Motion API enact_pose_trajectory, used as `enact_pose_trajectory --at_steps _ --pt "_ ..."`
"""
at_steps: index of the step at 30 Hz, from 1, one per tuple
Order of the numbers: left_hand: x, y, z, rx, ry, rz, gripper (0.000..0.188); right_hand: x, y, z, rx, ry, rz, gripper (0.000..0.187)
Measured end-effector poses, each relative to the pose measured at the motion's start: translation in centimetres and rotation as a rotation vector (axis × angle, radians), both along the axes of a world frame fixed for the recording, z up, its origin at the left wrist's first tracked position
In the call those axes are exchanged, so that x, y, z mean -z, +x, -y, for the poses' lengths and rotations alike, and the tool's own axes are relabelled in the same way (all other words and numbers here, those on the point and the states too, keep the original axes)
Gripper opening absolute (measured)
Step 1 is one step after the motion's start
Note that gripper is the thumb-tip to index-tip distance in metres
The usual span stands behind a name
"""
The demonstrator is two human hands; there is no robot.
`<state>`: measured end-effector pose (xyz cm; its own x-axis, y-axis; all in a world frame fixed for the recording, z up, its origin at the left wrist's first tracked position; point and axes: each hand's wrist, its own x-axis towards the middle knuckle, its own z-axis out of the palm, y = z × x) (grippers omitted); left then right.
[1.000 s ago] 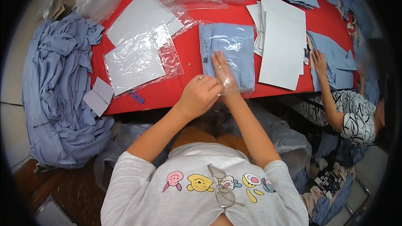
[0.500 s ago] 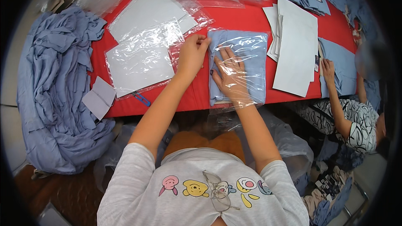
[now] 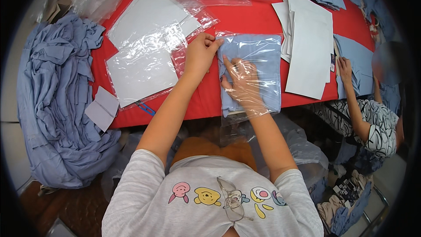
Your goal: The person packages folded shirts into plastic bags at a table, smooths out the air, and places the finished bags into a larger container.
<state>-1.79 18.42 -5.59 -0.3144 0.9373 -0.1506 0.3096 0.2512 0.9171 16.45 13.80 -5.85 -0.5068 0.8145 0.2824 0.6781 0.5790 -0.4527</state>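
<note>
A folded light-blue garment (image 3: pixel 267 77) lies inside a clear plastic bag (image 3: pixel 247 39) at the table's near edge, with the bag's mouth facing me. My left hand (image 3: pixel 201 56) pinches the bag's far left corner between thumb and fingertips. Inside the bag, my right hand (image 3: pixel 243 79) rests on the garment through the mouth. Its fingers are bent, with the thumb and index finger apart from the rest; the plastic's glare partly blurs them. A sliver of white board shows under the garment's near edge.
Left on the red table (image 3: pixel 245 15) are bagged white boards (image 3: pixel 142 77), a blue clip (image 3: pixel 145 109) and a spiral notebook (image 3: pixel 103 107). Loose white boards (image 3: pixel 311 46) lie right. A heap of blue garments (image 3: pixel 61 96) borders the left; a co-worker's hand (image 3: pixel 345 70) touches blue fabric at right.
My right hand's fingers have gone from stretched flat to bent, drawn slightly toward me. My left hand keeps its pinch on the bag corner. The whole view has shifted slightly.
</note>
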Motion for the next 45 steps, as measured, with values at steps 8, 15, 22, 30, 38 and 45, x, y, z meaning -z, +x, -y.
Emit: enact_pose_trajectory --at_steps 8,15,22,30,38,45 --pt "1.1 0.2 -1.6 -0.015 0.101 -0.369 0.024 -0.7 0.8 -0.5 -0.103 -0.004 0.115 0.062" --pt "1.3 0.5 -3.0 -0.092 0.156 -0.438 0.021 -0.9 3.5 0.9 0.082 -0.089 0.267 0.082" --pt "-2.1 5.6 -1.3 0.339 0.411 -0.649 0.049 1.5 4.8 0.7 0.082 -0.045 0.238 0.075" --pt "0.7 5.3 1.3 0.663 0.449 -0.879 0.069 -2.9 13.7 14.3 0.301 -0.065 -0.018 0.06" --pt "-1.6 8.2 6.2 0.594 0.17 -0.793 0.079 4.9 12.1 20.4 0.931 -1.093 -1.498 0.035" --pt "-5.2 9.6 12.7 0.231 -0.281 0.362 0.089 -8.8 10.3 10.2 0.524 -0.819 -1.302 0.008"
